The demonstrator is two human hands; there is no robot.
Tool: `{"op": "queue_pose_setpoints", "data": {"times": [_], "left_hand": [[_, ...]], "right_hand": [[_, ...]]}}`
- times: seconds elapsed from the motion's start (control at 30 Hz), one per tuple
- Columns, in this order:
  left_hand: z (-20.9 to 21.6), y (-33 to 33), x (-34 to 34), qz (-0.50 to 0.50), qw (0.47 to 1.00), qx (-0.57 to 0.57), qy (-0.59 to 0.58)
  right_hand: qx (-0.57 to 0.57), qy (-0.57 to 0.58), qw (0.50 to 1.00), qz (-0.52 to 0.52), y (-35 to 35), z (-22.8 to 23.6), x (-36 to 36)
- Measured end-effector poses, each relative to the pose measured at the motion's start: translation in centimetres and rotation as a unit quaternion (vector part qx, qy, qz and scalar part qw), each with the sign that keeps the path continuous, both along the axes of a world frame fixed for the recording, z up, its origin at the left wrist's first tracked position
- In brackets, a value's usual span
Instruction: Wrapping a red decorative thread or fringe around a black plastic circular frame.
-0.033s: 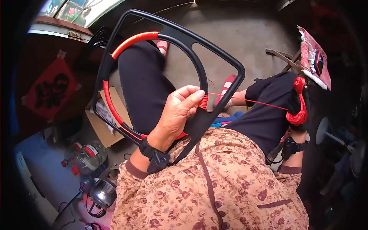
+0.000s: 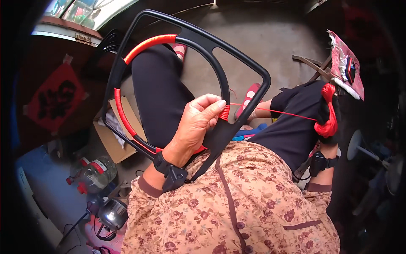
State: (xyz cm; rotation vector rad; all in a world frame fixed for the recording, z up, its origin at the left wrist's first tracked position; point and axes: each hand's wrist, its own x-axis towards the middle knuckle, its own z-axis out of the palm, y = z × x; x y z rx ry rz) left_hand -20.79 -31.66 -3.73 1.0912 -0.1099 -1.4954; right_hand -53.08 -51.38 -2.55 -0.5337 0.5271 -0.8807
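Note:
A black frame (image 2: 265,81) with a rounded inner ring rests over my lap, partly bound in red cord. My left hand (image 2: 198,117) is closed on the ring, thumb and forefinger pinching beside a tight row of red windings (image 2: 224,112). From that spot a taut strand of red cord (image 2: 279,111) runs right to a looped bundle of red cord (image 2: 326,126). My right hand (image 2: 325,108), seemingly in a black glove, holds this bundle near my right knee. Its fingers are mostly hidden by the cord and the dark glove.
A stool with a pink cushion (image 2: 356,80) stands at the far right, a dark device on it. An open cardboard box (image 2: 114,142), large plastic bottles (image 2: 99,173) and a metal kettle (image 2: 113,213) sit at the left. A white disc-shaped object (image 2: 354,144) is near my right wrist.
My right hand and the cord bundle have shifted very slightly left and up, and the bundle's loops have turned a little. My left hand and the frame stay almost still.

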Motion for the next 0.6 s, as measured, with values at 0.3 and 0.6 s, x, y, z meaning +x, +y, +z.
{"op": "queue_pose_setpoints", "data": {"times": [0.3, 0.6], "left_hand": [[0.7, -0.3, -0.1, -0.042, 0.994, -0.063, -0.080], [0.8, -0.6, -0.5, -0.029, 0.985, -0.075, -0.152]], "right_hand": [[-0.032, 0.252, 0.924, 0.285, 3.7, -0.5, 12.0], [-0.128, 0.069, 0.906, 0.398, 2.9, -4.1, 19.8]]}}
